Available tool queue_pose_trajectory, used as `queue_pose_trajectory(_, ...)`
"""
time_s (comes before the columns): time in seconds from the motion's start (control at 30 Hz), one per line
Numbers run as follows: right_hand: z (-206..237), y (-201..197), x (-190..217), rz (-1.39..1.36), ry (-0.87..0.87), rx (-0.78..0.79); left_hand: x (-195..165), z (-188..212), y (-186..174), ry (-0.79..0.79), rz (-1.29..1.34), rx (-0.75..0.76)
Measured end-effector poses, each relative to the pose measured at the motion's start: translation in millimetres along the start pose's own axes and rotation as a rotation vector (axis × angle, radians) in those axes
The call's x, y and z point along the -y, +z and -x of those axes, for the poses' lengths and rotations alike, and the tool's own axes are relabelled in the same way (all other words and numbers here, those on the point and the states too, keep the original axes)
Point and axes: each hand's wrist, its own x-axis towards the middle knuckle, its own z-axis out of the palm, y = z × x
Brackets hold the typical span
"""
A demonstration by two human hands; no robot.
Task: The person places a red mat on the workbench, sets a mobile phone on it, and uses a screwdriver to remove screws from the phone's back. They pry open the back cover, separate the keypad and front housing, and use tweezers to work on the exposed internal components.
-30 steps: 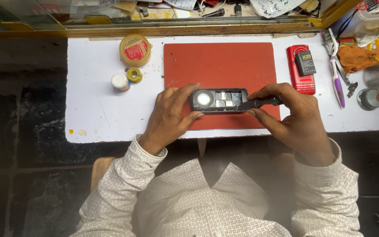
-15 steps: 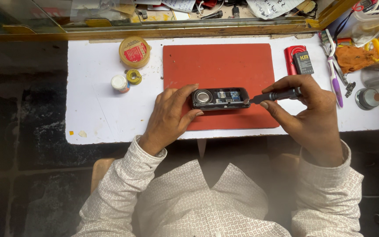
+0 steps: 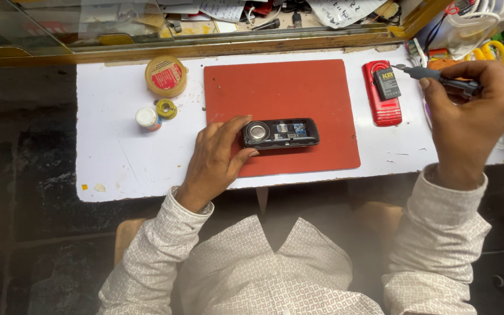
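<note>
A: What is seen nearest the body?

B: A patterned white shirt sleeve on each arm, and above them the white flat surface (image 3: 118,169). The left hand (image 3: 217,157) is laid on the red rectangular rubber mat (image 3: 287,93), its fingertips pressed against the end of the opened black mobile phone body (image 3: 280,133), which is steadied rather than enclosed (the round speaker and circuit board are exposed upward).

A: And the right hand?

B: The right hand (image 3: 468,116) is raised off to the right side, its grip closed around a slim dark-handled screwdriver (image 3: 438,77). A second ago the tool's tip was held at the phone's right end; since then it has been carried well away, so the phone is now touched by the left hand only. It is judged that work on that end has been paused or finished for the moment.

A: What is found farther out?

B: The tip is held just beside a red phone shell with a small dark battery block (image 3: 383,93) lying on it. To the left, a small white-capped pot (image 3: 146,118), a little yellow reel (image 3: 166,108) and a round yellow tin with a red label (image 3: 166,76) are set. Beyond, a wooden-framed glass ledge (image 3: 234,46) is cluttered with papers.
</note>
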Motion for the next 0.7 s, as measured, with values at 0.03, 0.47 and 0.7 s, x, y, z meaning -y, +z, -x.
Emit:
queue_pose_trajectory(0.03,-1.4,0.6,-7.3,0.023,0.012,-0.014,-0.1,0.1,-0.4,-0.002,0.004,-0.001)
queue_pose_trajectory(0.47,-5.0,16.7,-100.7,0.395,0.014,-0.064,-0.6,-0.2,-1.5,-0.003,0.042,-0.016)
queue_pose_trajectory(0.7,-2.9,21.2,-116.9,0.559,0.261,0.112,1.3,1.9,-0.8,-0.024,0.068,-0.022)
